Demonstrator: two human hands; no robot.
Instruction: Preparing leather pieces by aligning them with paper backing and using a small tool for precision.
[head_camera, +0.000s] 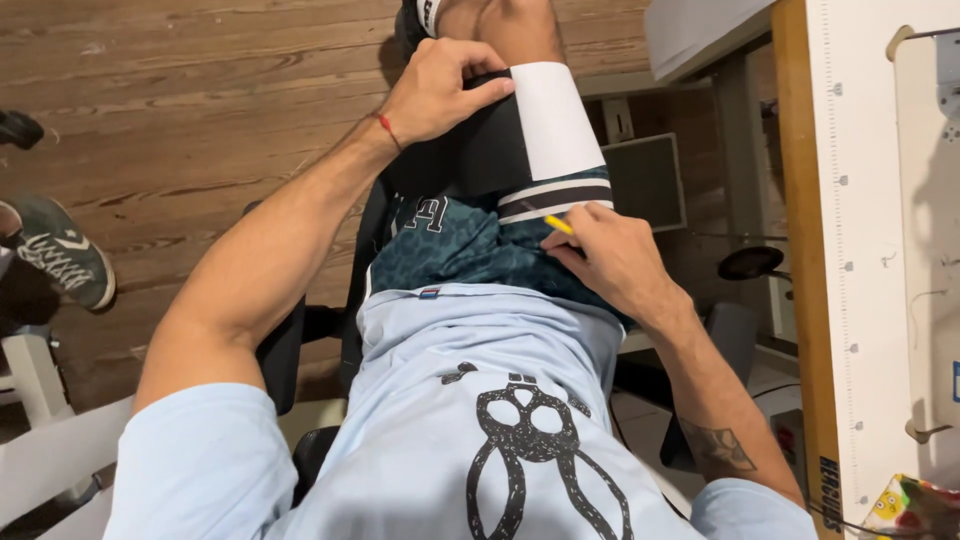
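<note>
I sit on a black chair and look down at my lap. A folded piece of black fabric with a white panel (545, 120) and black-and-white stripes lies over my thigh. My left hand (435, 90) presses on the far end of the fabric, thumb on the black part beside the white panel. My right hand (610, 262) grips a small yellow marking pencil (557, 224), its tip touching the striped near edge of the fabric. I wear dark patterned shorts (450, 250) and a light blue shirt (480, 400).
A white work table with a wooden edge (800, 250) and a ruler strip stands close at the right. Another person's grey sneaker (60, 255) rests on the wooden floor at the left. A black pedal-like object (752, 262) sits under the table.
</note>
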